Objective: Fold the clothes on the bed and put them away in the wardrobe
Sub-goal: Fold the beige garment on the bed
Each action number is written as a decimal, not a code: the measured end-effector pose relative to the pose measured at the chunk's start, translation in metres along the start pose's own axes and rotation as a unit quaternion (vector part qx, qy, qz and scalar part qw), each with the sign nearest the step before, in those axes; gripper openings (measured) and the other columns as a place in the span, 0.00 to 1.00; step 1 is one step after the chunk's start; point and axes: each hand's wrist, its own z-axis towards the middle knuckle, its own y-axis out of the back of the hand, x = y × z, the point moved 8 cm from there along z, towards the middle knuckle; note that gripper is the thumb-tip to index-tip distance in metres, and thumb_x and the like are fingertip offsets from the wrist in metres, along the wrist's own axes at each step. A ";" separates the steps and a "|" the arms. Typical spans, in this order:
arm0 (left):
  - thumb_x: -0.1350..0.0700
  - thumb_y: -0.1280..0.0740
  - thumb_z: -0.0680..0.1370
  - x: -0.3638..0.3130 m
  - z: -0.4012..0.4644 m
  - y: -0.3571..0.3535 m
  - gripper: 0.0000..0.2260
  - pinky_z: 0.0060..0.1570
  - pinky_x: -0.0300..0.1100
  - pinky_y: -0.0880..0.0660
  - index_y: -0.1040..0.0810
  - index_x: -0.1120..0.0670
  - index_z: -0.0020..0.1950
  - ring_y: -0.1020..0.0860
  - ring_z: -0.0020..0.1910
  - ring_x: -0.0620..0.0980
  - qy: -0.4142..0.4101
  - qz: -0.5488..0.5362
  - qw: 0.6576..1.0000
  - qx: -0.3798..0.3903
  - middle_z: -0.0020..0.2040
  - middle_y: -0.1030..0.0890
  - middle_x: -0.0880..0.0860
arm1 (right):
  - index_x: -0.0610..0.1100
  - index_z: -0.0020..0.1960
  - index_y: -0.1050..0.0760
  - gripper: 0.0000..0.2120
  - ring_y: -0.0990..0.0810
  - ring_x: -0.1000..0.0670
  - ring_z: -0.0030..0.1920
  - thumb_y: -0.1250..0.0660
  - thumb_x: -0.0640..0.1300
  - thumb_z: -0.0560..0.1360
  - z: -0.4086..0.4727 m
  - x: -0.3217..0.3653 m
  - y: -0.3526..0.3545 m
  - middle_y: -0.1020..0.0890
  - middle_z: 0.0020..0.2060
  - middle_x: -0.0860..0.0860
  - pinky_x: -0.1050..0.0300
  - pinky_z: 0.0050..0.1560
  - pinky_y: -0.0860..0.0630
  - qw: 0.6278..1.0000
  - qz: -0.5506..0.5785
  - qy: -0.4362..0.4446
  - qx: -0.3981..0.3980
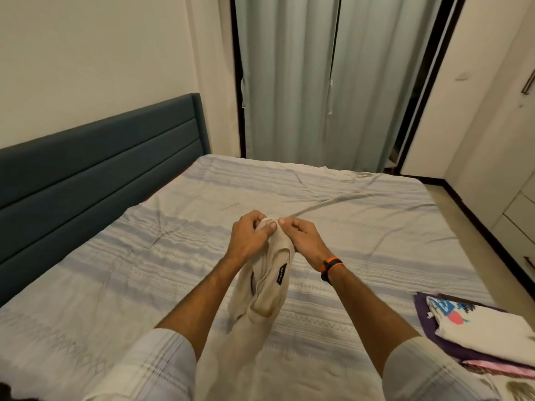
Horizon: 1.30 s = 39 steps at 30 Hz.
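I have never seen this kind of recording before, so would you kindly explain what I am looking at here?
There is no machine: a person wears a camera on the head, looking forward and down at their own arms. The left hand and right hand together pinch the top of a cream garment, which hangs down over the bed with its striped sheet. At the lower right lies a stack of folded clothes. Behind are a dark headboard, curtains and, at the right, a wardrobe.
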 end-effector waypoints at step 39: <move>0.53 0.35 0.80 -0.132 0.036 -0.047 0.08 0.40 0.30 0.30 0.20 0.54 0.46 0.24 0.40 0.40 -0.058 -0.046 0.974 -0.216 0.40 0.21 0.46 | 0.41 0.36 0.19 0.19 0.21 0.52 0.34 0.23 0.57 0.69 0.001 -0.024 0.182 0.19 0.32 0.50 0.61 0.37 0.26 0.981 -0.151 -0.008 0.118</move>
